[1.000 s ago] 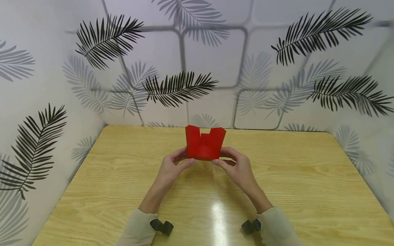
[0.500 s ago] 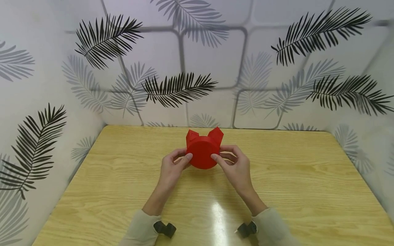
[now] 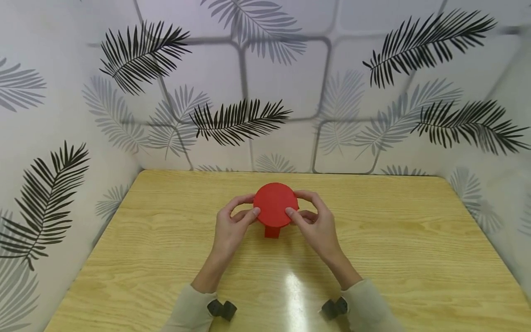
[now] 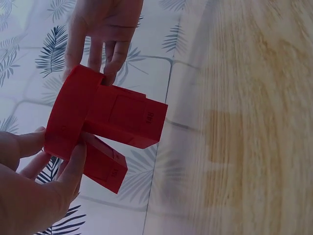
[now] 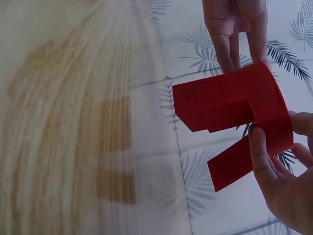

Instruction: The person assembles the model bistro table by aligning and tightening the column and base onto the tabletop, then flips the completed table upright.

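Note:
A red plastic-looking piece, a round disc with block-like legs on one side, is held up above the table between both hands. In the head view its flat round face is toward me, and one leg shows below the rim. My left hand pinches its left edge, thumb on the face. At the right edge my right hand pinches it likewise. From the left wrist view, the legs of the red piece point down toward the table, with small marks on them. The right wrist view shows the red piece from the other side.
The light wood-grain table lies under the hands. Behind it and at both sides stand pale walls with a leaf pattern. A black wrist device sits at each cuff.
The red piece has been turned over in both hands: its legs pointed up a second ago, and now the flat disc face shows with a leg below. Both hands keep hold.

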Tool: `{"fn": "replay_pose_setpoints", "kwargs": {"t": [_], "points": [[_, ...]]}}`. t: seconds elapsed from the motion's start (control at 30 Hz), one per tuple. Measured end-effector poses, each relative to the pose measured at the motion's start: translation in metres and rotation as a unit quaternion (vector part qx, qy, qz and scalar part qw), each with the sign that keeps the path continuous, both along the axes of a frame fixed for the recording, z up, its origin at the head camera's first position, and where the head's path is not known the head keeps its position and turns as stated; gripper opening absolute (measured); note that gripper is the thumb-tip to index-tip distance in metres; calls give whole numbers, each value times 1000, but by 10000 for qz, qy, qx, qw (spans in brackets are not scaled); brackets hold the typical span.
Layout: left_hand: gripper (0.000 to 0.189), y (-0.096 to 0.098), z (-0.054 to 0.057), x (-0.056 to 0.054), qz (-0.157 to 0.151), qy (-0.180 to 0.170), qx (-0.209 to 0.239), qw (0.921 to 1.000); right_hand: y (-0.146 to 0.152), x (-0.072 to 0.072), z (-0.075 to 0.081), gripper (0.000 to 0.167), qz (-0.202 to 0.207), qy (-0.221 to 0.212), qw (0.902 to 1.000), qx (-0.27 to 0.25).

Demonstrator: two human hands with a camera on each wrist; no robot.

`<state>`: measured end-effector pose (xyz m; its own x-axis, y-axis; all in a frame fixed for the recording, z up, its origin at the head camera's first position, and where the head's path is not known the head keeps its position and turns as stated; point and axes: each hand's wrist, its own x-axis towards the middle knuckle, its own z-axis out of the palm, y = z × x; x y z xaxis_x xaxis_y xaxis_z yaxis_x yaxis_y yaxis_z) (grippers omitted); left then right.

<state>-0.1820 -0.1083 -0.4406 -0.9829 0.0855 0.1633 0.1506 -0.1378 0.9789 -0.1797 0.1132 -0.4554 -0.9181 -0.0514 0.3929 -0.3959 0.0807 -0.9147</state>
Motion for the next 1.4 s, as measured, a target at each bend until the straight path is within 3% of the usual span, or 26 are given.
{"fn": "replay_pose_setpoints", "kwargs": {"t": [0.27,0.47,0.67,1.4], "points": [[44,1,3,0,-199,164,-535,9982,9,-3,2,35,196,-46,9996,179],[48,1,0,-1,-405,9,-594,9974,15,-4,3,33,173,-221,9986,454],[47,-3,-3,-2,-538,-91,-604,9967,18,-3,1,35,459,-405,9973,395],[46,-6,-15,-5,-573,-202,-875,9943,22,-3,-8,35,485,-874,9931,608]]}}
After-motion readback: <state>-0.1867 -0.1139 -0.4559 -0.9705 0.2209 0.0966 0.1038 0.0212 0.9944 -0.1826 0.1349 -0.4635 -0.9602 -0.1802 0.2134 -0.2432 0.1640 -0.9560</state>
